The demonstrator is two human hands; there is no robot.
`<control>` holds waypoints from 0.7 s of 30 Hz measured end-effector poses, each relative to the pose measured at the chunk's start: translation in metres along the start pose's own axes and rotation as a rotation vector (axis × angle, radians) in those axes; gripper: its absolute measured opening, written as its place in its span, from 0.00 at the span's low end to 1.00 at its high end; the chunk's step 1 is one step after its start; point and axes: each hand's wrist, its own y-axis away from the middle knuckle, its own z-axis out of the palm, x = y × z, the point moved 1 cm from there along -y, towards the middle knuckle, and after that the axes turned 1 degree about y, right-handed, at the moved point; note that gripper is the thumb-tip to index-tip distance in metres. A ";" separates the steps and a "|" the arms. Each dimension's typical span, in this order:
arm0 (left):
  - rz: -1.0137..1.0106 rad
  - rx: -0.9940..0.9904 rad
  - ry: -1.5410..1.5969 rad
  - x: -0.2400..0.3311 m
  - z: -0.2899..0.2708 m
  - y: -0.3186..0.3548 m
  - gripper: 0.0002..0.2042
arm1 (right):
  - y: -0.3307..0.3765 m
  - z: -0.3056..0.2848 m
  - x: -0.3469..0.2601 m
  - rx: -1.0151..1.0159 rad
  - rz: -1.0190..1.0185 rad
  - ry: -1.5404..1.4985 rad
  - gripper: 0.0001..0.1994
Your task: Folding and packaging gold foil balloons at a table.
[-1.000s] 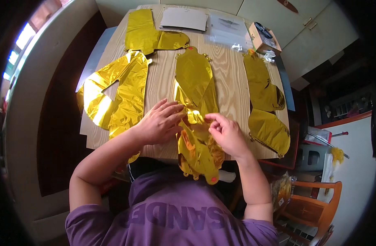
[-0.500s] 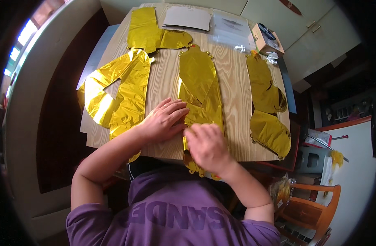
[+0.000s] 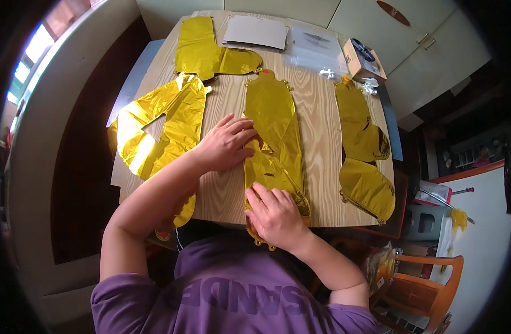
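The table [image 3: 317,128] bears four foils [image 3: 272,106]. Left hand [image 3: 227,145] and right hand [image 3: 276,217], apart, unclenched, touch one crossing the near edge

12 o'clock, far end of table [image 3: 222,197]: grey-white card stack [image 3: 255,33]. 1 o'clock, just beside it: clear plastic sheets [image 3: 315,47], flat. Between 1 and 2: wooden box [image 3: 353,61], dark item inside; crumpled clear wrap [image 3: 370,85] near its base. Beyond box: pale cupboard [image 3: 355,25]. 4 o'clock: wooden chair [image 3: 457,281], clear bag [image 3: 384,266] against it. 10 o'clock: bright window [image 3: 39,42].
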 end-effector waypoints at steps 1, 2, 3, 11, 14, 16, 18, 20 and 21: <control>0.018 0.014 -0.014 0.006 -0.002 0.001 0.24 | -0.001 0.000 0.000 0.001 0.015 0.040 0.22; 0.036 0.029 -0.028 0.012 -0.003 0.003 0.24 | -0.001 0.001 0.000 -0.026 0.026 0.051 0.22; 0.010 0.045 -0.040 0.013 -0.002 0.009 0.25 | 0.000 0.003 -0.002 -0.056 0.036 0.060 0.21; -0.094 -0.043 -0.038 0.024 0.002 0.023 0.29 | 0.001 -0.017 0.018 0.025 0.132 -0.097 0.18; -0.121 -0.080 -0.049 0.027 0.000 0.017 0.29 | 0.000 -0.039 0.062 0.126 0.220 -0.060 0.14; -0.106 -0.066 -0.040 0.025 0.001 0.019 0.29 | 0.001 -0.040 0.096 0.143 0.216 -0.046 0.13; -0.090 -0.090 -0.043 0.021 0.002 0.020 0.31 | 0.001 -0.034 0.120 0.098 0.216 -0.102 0.15; -0.083 -0.107 -0.025 0.026 0.004 0.018 0.32 | 0.009 -0.028 0.125 0.032 0.216 -0.061 0.16; -0.087 -0.116 -0.026 0.026 0.004 0.019 0.32 | 0.008 -0.026 0.124 0.003 0.206 -0.049 0.17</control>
